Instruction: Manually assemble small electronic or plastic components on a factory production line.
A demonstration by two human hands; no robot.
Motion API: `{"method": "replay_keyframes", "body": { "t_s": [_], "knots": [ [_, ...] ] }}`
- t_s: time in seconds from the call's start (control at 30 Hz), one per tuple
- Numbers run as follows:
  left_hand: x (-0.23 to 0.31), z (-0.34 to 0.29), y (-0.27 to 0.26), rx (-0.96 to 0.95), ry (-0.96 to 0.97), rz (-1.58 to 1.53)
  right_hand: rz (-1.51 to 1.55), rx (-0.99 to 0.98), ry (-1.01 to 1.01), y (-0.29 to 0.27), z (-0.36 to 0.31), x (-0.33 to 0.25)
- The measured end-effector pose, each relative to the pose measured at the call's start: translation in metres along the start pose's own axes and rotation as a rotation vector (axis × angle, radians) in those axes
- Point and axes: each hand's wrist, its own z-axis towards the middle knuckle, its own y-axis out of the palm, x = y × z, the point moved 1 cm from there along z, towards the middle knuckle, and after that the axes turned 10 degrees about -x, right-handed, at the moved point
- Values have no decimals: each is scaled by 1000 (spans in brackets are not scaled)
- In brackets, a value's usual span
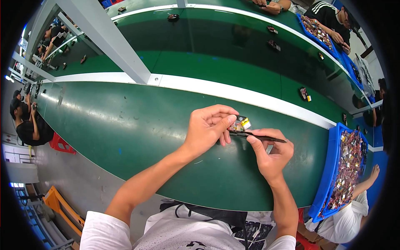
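Note:
Above the green tabletop [162, 112], my left hand [208, 129] pinches a small black-cased electronic assembly [238, 119] between thumb and fingers. A small silver battery pack [246, 123] with yellow tape sticks out on its right side, and reddish wires show inside. My right hand [273, 156] is closed on black tweezers [268, 138]. Their tips point left and reach the lower edge of the assembly, close to my left fingertips. Fine parts between the fingers are too small to make out.
At my right stands a blue tray [323, 179] heaped with wired parts. Beyond a white rail [221, 92] runs a green conveyor belt [187, 58] carrying scattered small assemblies. A grey metal post [108, 41] rises at the left. Other people sit around, one arm [366, 181] beside the tray.

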Motion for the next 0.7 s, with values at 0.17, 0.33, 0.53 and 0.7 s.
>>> {"method": "replay_keyframes", "body": {
  "t_s": [0.17, 0.33, 0.53, 0.7],
  "knots": [
    [-2, 0, 7, 9, -1, -11, -59, -29, -81, -1, 0, 1],
    [-3, 2, 10, 2, 1, 6, -67, -46, -125, -3, -1, 5],
    [-4, 4, 13, -8, -26, -14, -73, -61, -155, -7, 0, 4],
    [-5, 8, 13, -39, -111, -83, -147, -93, -203, -11, -2, 4]
  ]
}}
